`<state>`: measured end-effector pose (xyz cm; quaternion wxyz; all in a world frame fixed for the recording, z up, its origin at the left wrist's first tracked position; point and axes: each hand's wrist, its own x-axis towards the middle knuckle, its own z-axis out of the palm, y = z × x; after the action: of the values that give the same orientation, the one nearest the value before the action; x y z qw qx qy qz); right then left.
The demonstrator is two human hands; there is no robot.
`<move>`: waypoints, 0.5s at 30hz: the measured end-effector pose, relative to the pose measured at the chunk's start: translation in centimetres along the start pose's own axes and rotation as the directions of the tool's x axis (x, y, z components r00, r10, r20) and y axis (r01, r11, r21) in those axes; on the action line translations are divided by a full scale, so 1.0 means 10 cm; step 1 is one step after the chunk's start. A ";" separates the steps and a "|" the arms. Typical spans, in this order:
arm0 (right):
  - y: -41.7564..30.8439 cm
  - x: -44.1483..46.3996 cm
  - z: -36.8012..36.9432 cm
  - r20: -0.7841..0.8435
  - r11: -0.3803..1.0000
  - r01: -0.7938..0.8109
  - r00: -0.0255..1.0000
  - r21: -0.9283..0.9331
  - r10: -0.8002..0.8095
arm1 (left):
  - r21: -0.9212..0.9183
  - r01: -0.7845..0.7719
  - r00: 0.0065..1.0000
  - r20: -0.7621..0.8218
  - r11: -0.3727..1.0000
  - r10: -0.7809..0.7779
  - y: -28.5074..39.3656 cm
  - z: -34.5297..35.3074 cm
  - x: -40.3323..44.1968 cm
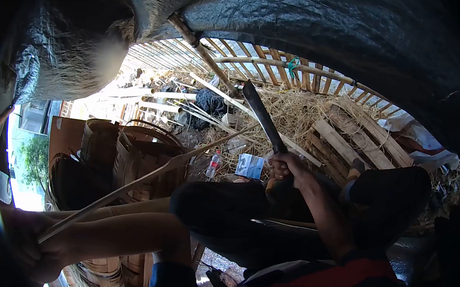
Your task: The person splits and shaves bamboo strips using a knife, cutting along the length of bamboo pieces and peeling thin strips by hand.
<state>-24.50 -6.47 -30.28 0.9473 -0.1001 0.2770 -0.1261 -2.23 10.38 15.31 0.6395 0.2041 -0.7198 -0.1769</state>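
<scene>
My right hand (pixel 290 167) is closed round the handle of a machete (pixel 263 116), its dark blade slanting up and to the left. At the lower left, in deep shadow, my left hand (pixel 36 250) grips one end of a long bamboo strip (pixel 132 185). That strip runs up to the right across the view, its far end near the machete blade, and I cannot tell whether they touch. My legs, in dark trousers, are bent below my right hand.
Woven baskets (pixel 145 159) stand at the left. A plastic bottle (pixel 213 163) and a blue-and-white packet (pixel 249 166) lie on the ground. Beyond are bamboo shavings (pixel 290 113), cut poles (pixel 175 96) and wooden slats (pixel 354 143). A bamboo fence (pixel 266 67) and dark sheeting (pixel 321 23) enclose the place.
</scene>
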 end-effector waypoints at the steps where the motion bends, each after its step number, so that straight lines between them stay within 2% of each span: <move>1: 0.07 0.06 -0.10 -0.001 1.000 0.003 1.000 0.002 -0.003 | -0.013 -0.008 1.000 -0.004 1.000 0.008 0.03 0.04 -0.03; 3: 0.19 0.12 -0.20 0.171 0.936 -0.032 0.985 0.351 -0.030 | -0.023 -0.017 1.000 -0.016 1.000 0.017 0.08 0.08 -0.09; 7: 0.35 0.18 -0.26 0.171 0.936 -0.042 0.985 0.349 -0.019 | -0.001 -0.026 0.998 -0.049 1.000 0.026 0.13 0.11 -0.18; 9: 0.34 0.20 -0.18 0.006 0.976 -0.017 1.000 0.218 0.016 | 0.008 -0.032 0.997 -0.069 0.999 0.032 0.13 0.12 -0.21; 13: 0.52 0.39 -0.51 0.013 0.976 -0.066 0.998 0.207 0.064 | 0.028 -0.044 0.995 -0.093 0.999 0.046 0.12 0.16 -0.26; 15: 0.59 0.39 -0.61 -0.004 0.960 -0.080 0.996 0.268 0.084 | 0.052 -0.033 0.993 -0.112 0.998 0.039 0.09 0.16 -0.25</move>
<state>-23.62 -2.75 -38.75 0.9544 0.0411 0.2687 -0.1236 -3.64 12.42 13.40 0.6771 0.2167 -0.6901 -0.1353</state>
